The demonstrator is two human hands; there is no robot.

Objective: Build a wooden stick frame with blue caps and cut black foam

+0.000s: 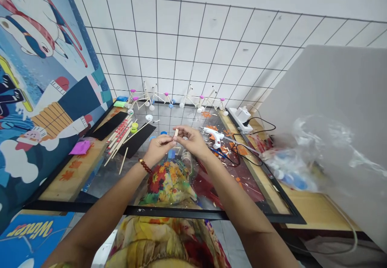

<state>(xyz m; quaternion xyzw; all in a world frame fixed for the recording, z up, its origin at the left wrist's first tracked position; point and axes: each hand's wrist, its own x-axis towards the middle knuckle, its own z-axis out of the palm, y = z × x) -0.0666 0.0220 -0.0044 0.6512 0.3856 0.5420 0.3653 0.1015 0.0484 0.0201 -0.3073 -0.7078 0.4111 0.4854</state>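
Above the middle of the glass tabletop [178, 119], my left hand [160, 146] and my right hand [193, 140] meet, with their fingertips pinched together. A short pale wooden stick [176, 132] stands up between the fingertips, and both hands grip it. Its lower end is hidden by the fingers. To the left lies a bunch of wooden sticks [118, 136], some with red marks, beside a dark sheet [140, 139]. A white glue gun [215, 136] lies to the right of my right hand. Small blue round pieces [163, 133] lie just behind my hands.
Several stick-built figures [187, 96] with pink and white parts line the back edge. A white power strip [241, 119] with black cables stands back right, near plastic bags [290, 171]. Pink clay [81, 147] lies at left, below a printed panel [54, 78]. Scraps litter the right side.
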